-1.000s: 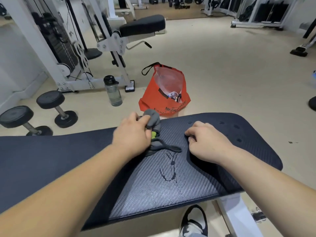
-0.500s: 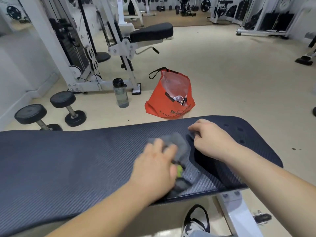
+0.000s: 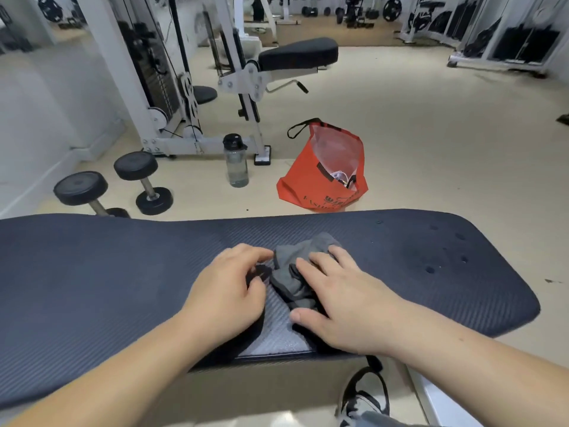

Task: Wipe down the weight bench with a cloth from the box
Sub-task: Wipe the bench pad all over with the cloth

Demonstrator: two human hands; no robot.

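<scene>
Right hand is pressing flat, fingers spread, on the crumpled cloth midway along the weight bench, left hand curling loosely at its edge, and a wad this bunched could be skipping patches.

Big gym room with a smooth tan floor. White wall on the left side. Next to it, a tall white cable machine with a black weight stack. A black padded seat on a white frame just beside that. 2 black dumbbells on the floor near the wall. A clear water bottle upright by the machine's foot. Far back, more racks and round weight plates. Soft, even light.
</scene>
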